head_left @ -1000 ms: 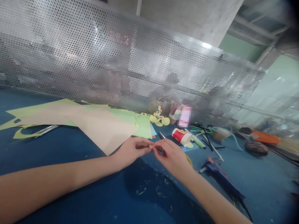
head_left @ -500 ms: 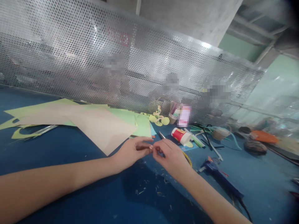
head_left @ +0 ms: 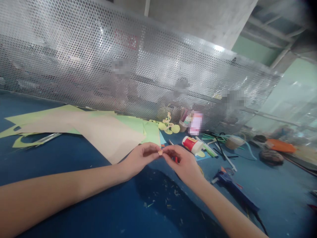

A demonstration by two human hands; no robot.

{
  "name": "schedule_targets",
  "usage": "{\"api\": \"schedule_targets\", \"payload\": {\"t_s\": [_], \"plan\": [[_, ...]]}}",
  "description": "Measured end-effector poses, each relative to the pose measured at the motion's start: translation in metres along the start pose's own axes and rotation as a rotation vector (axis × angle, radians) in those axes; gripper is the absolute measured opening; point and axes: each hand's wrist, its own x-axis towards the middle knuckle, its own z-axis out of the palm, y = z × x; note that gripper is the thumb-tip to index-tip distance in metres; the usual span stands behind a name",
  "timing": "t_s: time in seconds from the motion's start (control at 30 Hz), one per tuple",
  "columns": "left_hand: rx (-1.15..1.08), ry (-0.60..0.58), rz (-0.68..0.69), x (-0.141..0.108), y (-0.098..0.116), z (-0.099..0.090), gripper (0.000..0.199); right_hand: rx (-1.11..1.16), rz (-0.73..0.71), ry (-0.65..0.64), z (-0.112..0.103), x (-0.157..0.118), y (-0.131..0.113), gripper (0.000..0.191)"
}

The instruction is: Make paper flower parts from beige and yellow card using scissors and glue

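Note:
Between my fingertips is a tiny pale orange piece [head_left: 160, 152], crumpled or flower-like; its exact kind is too small to make out. My left hand [head_left: 140, 159] pinches it from the left with thumb and fingers. From the right, my right hand [head_left: 183, 162] pinches at the same piece. Both hands hover over the blue table. Just beyond my left hand lies a large pale beige sheet of paper [head_left: 111, 135] on top of green sheets [head_left: 151, 132]. Partly behind my right hand is a pair of scissors, showing a bit of red handle [head_left: 176, 159].
A red-and-white glue bottle [head_left: 191, 144] lies right of centre, near a blue glue gun [head_left: 234, 188] with its cord. Farther back are a yellow paper figure [head_left: 168, 127], a cup of sticks [head_left: 183, 123] and strips [head_left: 218, 145]. A perforated metal screen [head_left: 153, 76] borders the table.
My hands have turned slightly and my right fingers have opened out a little, so the small pale orange piece between the fingertips shows more clearly. The things on the table stay put.

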Motion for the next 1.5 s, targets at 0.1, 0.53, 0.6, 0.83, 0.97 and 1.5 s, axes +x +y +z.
{"api": "schedule_targets", "payload": {"t_s": [0.1, 0.53, 0.6, 0.83, 0.97, 1.5], "plan": [[-0.016, -0.010, -0.001, 0.0003, 0.0003, 0.0002, 0.019, 0.040, 0.015, -0.002, 0.0003, -0.0008, -0.0006, 0.021], [-0.104, -0.020, -0.082, -0.0010, -0.0005, -0.0006, 0.017, 0.191, 0.095, -0.070, 0.0004, 0.0044, 0.0054, 0.008], [-0.113, -0.013, -0.092, -0.0010, -0.0015, -0.0007, 0.019, 0.202, 0.103, -0.068, 0.0002, 0.0040, 0.0040, 0.007], [-0.174, -0.018, -0.101, -0.0016, -0.0006, -0.0011, 0.020, 0.296, 0.178, -0.068, -0.0012, 0.0051, -0.0002, 0.008], [-0.194, -0.015, -0.108, -0.0018, -0.0007, -0.0014, 0.019, 0.349, 0.201, -0.047, -0.0009, 0.0057, 0.0017, 0.009], [-0.312, -0.047, -0.221, -0.0014, 0.0044, 0.0008, 0.030, 0.542, 0.339, -0.024, 0.0004, 0.0069, 0.0087, 0.019]]}}
